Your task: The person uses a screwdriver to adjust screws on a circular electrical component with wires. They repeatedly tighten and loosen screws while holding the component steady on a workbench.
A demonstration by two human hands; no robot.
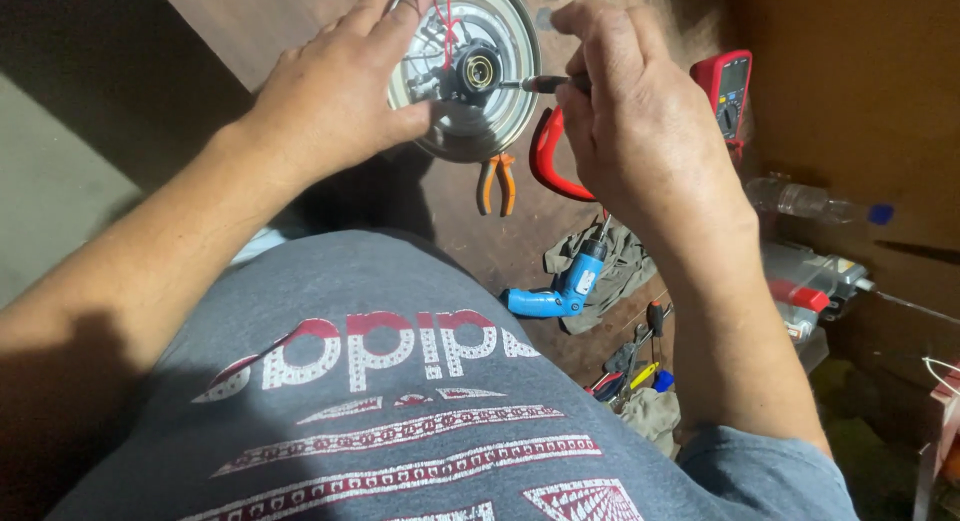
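Polished metal, the round motor housing (465, 71) lies at the far end of our brown desk (500, 241); our left hand (335, 96) presses flat on its rim, fingers spread, the right hand (625, 111) pinching a screwdriver (545, 83) at its hub. It looks heavy, rigid, slippery—best gripped by the rim. Pliers (496, 184) lie nearby in dim light.

Light: dim and warm, falling from above
Glare: shining off the round silver metal disc (470, 81)
Shadows: darkening the left edge
Blur: softening the far corners

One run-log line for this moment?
left hand: steadies round metal housing | right hand: holds screwdriver at its hub | pliers below
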